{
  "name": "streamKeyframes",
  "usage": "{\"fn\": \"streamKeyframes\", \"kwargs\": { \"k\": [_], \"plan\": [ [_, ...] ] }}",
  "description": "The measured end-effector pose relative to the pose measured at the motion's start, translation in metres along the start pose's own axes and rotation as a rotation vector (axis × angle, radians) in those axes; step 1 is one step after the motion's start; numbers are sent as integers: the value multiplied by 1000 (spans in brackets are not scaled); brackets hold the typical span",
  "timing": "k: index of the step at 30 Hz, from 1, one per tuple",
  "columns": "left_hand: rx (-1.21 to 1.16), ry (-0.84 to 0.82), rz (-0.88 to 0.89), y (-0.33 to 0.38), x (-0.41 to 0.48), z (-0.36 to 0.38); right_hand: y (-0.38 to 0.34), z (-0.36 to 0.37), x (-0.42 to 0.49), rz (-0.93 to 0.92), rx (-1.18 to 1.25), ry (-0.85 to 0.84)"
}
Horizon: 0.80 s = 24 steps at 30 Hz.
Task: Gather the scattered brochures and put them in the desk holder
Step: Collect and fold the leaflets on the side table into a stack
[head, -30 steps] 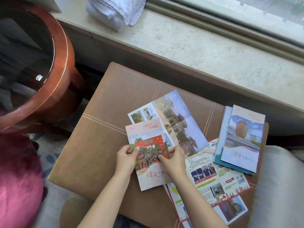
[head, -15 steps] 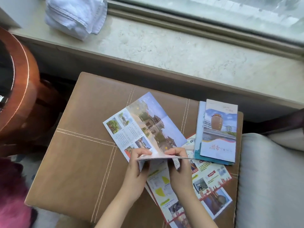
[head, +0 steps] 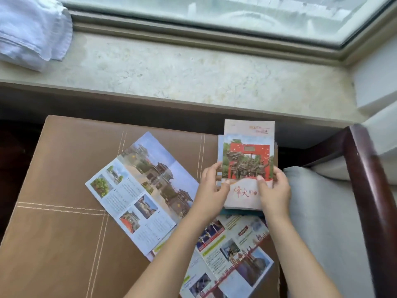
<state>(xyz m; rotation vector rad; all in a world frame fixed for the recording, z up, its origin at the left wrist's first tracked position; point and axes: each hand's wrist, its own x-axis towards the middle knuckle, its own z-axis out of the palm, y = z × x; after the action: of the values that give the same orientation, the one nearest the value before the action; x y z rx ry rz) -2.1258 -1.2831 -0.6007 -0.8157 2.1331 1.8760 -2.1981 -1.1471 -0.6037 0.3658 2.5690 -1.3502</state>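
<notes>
A folded brochure with a red gate picture lies on top of a small pile of folded brochures at the far right of the brown leather stool. My left hand holds its left edge, thumb on the cover. On the lower right edge my right hand pinches it. An unfolded brochure with buildings lies flat in the middle of the stool. Another unfolded leaflet with red and yellow print lies near the front, partly under my arms. No desk holder is in view.
A marble window sill runs behind the stool, with a folded white towel at its left end. A grey cushioned chair with a dark wooden arm stands right beside the stool.
Both hands have lifted the red gate brochure off the middle of the stool and carried it right, onto the pile. The camera has swung right, so the round table is out of view.
</notes>
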Motion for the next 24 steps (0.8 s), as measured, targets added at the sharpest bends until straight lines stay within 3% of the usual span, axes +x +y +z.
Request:
{"fn": "streamKeyframes", "kwargs": {
  "k": [5, 8, 11, 14, 18, 21, 24],
  "plan": [
    [380, -93, 22, -12, 11, 16, 19, 8, 23, 5, -259, 73],
    [365, -67, 63, -25, 1, -7, 27, 14, 21, -12, -374, 101],
    [501, 96, 97, -40, -5, -52, 28, 11, 13, 16, -382, 174],
    [654, 278, 84, -56, -11, -110, 21, 8, -13, -94, -214, 233],
    [757, 454, -122, -75, -17, -179, 5, 25, -75, -115, -31, -37],
    [766, 456, -327, -83, -18, -212, 2, 55, -119, 69, -8, -299],
    [875, 412, -379, -89, -19, -228, 2, 82, -141, 324, 54, -366]
  ]
}}
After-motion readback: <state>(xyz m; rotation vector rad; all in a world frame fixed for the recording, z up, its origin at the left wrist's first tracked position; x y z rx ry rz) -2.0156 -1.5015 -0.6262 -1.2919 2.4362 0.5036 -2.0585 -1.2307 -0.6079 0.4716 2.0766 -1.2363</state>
